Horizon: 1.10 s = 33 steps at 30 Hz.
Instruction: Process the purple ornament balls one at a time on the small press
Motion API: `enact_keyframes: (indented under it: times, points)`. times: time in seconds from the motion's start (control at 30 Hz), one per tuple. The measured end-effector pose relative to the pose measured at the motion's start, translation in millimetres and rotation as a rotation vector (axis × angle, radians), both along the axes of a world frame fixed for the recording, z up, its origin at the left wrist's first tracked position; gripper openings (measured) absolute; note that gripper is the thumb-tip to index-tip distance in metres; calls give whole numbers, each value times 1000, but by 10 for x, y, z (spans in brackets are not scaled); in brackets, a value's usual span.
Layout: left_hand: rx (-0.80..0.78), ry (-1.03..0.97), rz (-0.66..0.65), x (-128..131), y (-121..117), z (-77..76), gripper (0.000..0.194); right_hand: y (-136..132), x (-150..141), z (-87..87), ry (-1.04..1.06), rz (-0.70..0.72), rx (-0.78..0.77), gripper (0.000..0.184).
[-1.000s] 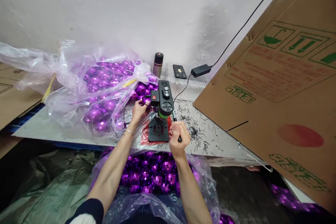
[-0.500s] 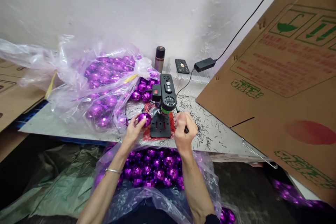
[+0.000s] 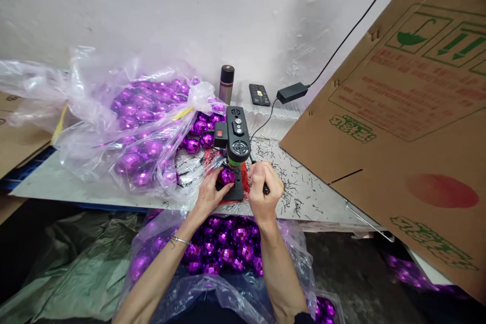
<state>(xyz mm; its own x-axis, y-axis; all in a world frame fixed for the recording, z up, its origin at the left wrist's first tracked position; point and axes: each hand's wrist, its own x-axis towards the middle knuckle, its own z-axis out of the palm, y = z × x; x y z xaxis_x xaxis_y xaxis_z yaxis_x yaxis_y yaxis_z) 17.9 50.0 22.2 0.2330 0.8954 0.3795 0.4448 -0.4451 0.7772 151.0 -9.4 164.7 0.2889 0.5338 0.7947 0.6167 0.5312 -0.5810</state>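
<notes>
Bag (image 3: 146,111) of purple balls on surface (image 3: 309,197). Left hand (image 3: 208,195) clamped on ball (image 3: 228,176), just under machine (image 3: 238,131) head. Looks like positioning step; any lever stroke would call for steady ball, fingertips clear. Right hand (image 3: 264,178) closed around black handle (image 3: 266,190), fingers hiding much of it. Can't tell if ball touches head. Carton (image 3: 395,106) at right, cut off by view's edge.
</notes>
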Motion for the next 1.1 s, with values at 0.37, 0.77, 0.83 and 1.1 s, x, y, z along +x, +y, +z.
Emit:
enact_keyframes:
  times: [0.37,0.77,0.83,1.1]
  points:
    - [61,-50,3,113,39,-168,51,-43,24,-118,-50,5,32,32]
    - [-28,-84,-7,88,18,-168,55,31,41,-768,-131,-28,186,34]
    - [-12,-92,-11,87,17,-173,54,39,36,-805,-129,-40,190,34]
    - [-24,-55,10,100,11,-187,55,17,4,-926,-43,-21,166,35]
